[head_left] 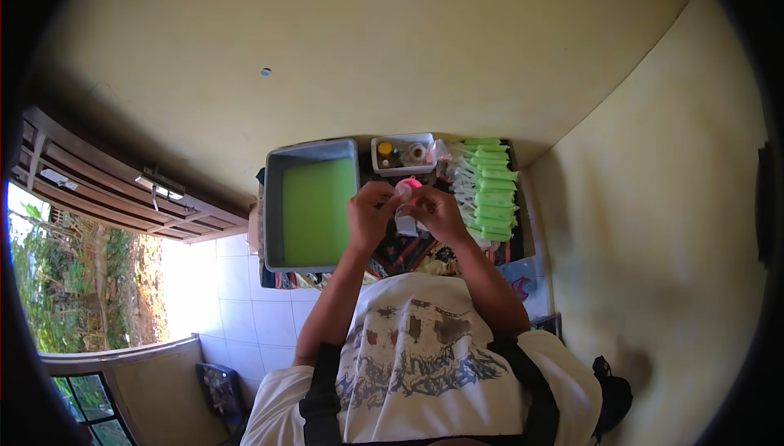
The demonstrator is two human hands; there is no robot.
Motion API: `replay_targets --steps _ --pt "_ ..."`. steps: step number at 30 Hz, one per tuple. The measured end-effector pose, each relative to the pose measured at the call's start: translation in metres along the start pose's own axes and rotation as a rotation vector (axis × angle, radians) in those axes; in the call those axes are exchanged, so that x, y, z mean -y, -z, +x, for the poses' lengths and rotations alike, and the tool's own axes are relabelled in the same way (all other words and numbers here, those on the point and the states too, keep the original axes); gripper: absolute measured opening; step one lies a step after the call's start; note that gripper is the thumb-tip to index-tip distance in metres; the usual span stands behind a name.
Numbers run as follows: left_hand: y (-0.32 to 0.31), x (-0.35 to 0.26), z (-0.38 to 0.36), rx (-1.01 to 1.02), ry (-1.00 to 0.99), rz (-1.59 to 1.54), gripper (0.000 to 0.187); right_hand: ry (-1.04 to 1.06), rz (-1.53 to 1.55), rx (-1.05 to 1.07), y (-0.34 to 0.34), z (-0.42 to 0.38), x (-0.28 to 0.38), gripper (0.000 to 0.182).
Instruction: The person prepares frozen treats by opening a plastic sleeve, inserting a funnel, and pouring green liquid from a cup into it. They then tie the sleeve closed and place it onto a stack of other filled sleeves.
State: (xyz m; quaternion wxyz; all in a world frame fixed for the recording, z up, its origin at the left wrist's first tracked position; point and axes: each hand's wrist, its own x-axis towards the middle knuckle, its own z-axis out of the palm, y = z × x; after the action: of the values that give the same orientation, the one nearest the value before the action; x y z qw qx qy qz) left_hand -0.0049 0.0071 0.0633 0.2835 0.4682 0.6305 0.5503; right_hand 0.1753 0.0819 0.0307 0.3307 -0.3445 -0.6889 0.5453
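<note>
My left hand (371,211) and my right hand (438,214) meet at the middle of the patterned cloth, fingers pinched together. Between their fingertips is the mouth of a thin clear plastic bag (403,191); its lower part is partly hidden by my hands. Just behind it shows a round pink piece (413,183), perhaps a funnel or scoop, mostly covered by my fingers. Whitish translucent plastic (406,225) lies below, between my wrists. To the left stands a grey basin (275,209) of green liquid (318,211).
Right of my hands lies a row of filled green plastic bags (494,199) with twisted clear ends. A white tray (403,171) at the back holds a yellow-lidded jar (385,149) and a tape roll (418,152). The wall (457,54) rises behind; an open door is at left.
</note>
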Motion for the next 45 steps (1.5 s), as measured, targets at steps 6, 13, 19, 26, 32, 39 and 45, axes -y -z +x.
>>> replay_targets --steps 6,13,19,26,32,39,45 --pt "-0.004 0.006 -0.016 -0.128 0.136 -0.092 0.017 0.032 0.036 0.093 0.001 -0.002 -0.051 0.021" --pt "-0.01 0.016 -0.043 -0.247 0.274 0.17 0.02 -0.075 -0.367 -0.209 0.002 0.002 -0.178 0.022" --pt "-0.004 0.032 -0.063 -0.334 0.227 0.193 0.024 -0.069 -0.503 -0.159 -0.007 0.005 -0.182 0.022" --pt "-0.008 0.037 -0.067 -0.308 0.232 0.175 0.021 0.006 -0.517 -0.037 -0.025 -0.018 -0.208 0.027" --pt "-0.002 0.037 -0.063 -0.263 0.248 0.25 0.02 0.194 -0.636 -0.321 -0.021 0.01 -0.179 0.051" --pt "0.01 0.039 -0.054 -0.224 0.185 0.204 0.02 0.284 -0.857 -0.095 -0.03 0.025 -0.176 0.015" --pt "0.021 0.051 -0.045 -0.187 0.147 0.159 0.019 0.151 -0.658 -0.233 -0.037 0.019 -0.177 0.021"
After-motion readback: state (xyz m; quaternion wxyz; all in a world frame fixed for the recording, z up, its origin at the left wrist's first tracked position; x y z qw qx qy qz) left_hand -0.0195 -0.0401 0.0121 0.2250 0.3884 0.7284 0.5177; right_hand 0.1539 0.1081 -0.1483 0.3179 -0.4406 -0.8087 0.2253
